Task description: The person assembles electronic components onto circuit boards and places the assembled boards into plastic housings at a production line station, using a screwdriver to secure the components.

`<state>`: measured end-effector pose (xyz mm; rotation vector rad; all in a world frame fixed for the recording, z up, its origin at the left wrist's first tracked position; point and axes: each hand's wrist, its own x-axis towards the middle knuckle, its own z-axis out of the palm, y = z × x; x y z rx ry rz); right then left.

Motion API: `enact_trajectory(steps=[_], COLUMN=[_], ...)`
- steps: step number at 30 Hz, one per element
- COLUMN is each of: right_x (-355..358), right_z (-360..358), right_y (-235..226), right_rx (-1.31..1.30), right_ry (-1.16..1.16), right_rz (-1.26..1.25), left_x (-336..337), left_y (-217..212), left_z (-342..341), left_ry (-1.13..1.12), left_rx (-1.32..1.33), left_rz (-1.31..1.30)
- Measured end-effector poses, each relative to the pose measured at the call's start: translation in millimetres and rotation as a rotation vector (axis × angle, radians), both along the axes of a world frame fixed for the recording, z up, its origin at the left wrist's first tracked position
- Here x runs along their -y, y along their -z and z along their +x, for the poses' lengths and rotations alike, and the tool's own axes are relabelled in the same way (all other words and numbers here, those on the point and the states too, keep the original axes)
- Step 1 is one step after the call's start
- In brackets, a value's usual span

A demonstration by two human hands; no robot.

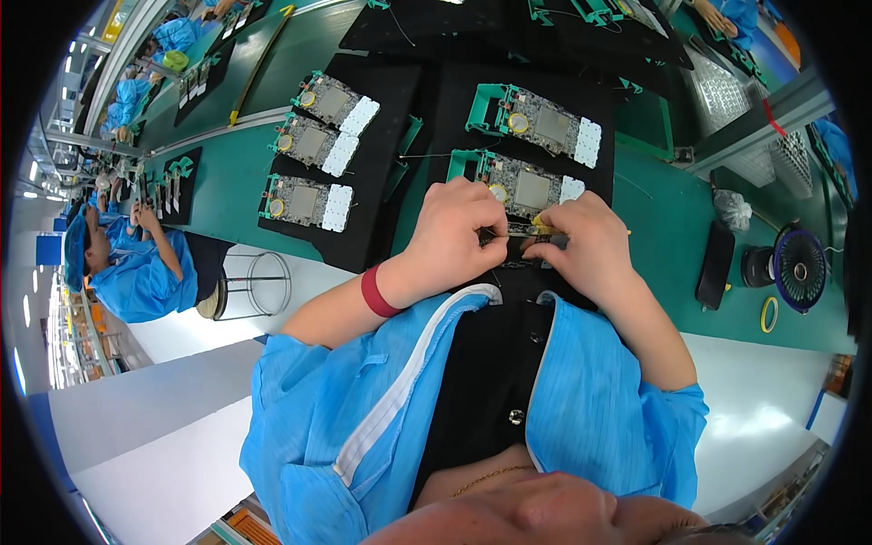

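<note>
Just beyond the left hand (454,222) and right hand (589,238) lay a circuit board (533,191). Both pinched a small piece (520,231); light pressure seemed best.

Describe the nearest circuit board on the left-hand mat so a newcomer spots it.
On the green bench, find the black mat just left of the left hand. The circuit board is lowest in a column of three, closest to the red wristband.

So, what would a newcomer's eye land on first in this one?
Probably the left hand and right hand, close together at centre, with a red wristband on the left wrist. Next, three circuit boards with white ends on a black mat at left. Then the dark round fan at far right on the green table.
</note>
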<state>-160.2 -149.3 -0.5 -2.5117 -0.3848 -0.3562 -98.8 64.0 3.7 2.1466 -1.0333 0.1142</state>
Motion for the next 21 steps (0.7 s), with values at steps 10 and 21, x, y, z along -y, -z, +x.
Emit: enact_trajectory(steps=[10,21], right_x=[2,-6], right_z=[-1,-7], right_y=[-4,0], right_rx=[0.006,0.230], right_ry=[-0.033,-0.110], right_rz=[-0.045,-0.092], left_x=[4,2], left_y=[7,9], left_z=[-1,-3], left_ry=[-0.034,-0.048], left_rx=[0.060,0.059], left_rz=[-0.097,-0.067])
